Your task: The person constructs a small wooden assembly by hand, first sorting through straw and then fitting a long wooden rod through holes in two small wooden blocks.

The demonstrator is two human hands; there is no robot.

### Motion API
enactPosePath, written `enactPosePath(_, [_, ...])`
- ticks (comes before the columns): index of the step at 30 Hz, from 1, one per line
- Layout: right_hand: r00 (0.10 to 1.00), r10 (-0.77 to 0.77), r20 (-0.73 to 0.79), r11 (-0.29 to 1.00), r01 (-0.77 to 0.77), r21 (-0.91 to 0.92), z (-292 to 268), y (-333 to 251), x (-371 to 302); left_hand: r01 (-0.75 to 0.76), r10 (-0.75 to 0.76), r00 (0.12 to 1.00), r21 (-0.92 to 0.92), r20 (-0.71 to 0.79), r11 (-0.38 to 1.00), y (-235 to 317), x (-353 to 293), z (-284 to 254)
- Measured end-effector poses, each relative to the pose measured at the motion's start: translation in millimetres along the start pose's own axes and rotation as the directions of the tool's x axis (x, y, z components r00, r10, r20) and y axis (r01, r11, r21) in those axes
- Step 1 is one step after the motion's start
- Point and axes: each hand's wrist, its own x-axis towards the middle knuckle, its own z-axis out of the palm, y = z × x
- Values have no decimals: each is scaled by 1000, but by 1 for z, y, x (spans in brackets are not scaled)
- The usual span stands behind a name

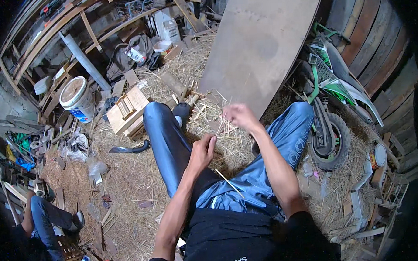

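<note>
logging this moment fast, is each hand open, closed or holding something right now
Left hand: fingers curled closed; whether anything is inside cannot be told.
Right hand: too blurred to tell open, closed or holding.

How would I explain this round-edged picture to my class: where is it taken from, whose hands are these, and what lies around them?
There is no robot here, only a person. The picture comes from a wide fisheye camera worn on that person's head, looking down, so straight edges bend near the rim. Between the legs of shiny blue trousers, the bare left hand is curled; the bare right hand is blurred. I cannot tell whether either grip holds anything. Pale straw covers much of the brown floor. To the left are a curved black tool and a round white plastic bucket; to the right stands a green-and-white motorbike.
</note>
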Motion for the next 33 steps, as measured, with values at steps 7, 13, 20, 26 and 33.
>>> enactPosePath(7, [962,184,204,983,-181,-33,17,-14,-16,-59,58,998,-43,-28,997,-7,-1,3])
enactPosePath(13, [985,63,159,996,-53,-68,14,-17,-6,48,-49,999,-63,-13,997,-1,4,-1])
enactPosePath(20, [999,43,20,999,-43,-4,18,-18,-8,31,-31,999,-45,-9,999,0,2,-2])
enactPosePath(26, [994,36,105,999,-36,0,17,-13,-5,41,-41,999,-41,-5,998,-1,0,-2])
enactPosePath(33, [992,47,121,999,-47,-3,24,-12,-9,28,-29,1000,-39,-13,999,-6,-3,-2])
